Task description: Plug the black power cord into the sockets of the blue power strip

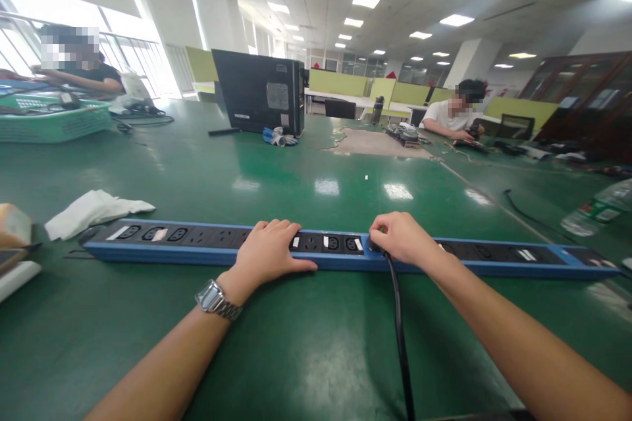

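Observation:
A long blue power strip [162, 252] with black outlets and small white labels lies across the green table. Over its middle rests my left hand [269, 250], fingers on the far side and thumb along the near side, gripping the strip. My right hand [399, 237] is closed around the black end of a thick black power cord [399, 316], right at the strip's face. The fingers hide most of that end, so I cannot tell how far it sits in an outlet. From there the cord hangs toward me and leaves the picture at the bottom.
Crumpled white tissue [93, 210] lies by the strip's left end. Farther back are a green basket [54, 125], a black computer case [257, 92] and blue-grey gloves [280, 137]. A plastic bottle [600, 209] lies at right. Two other people sit at the table.

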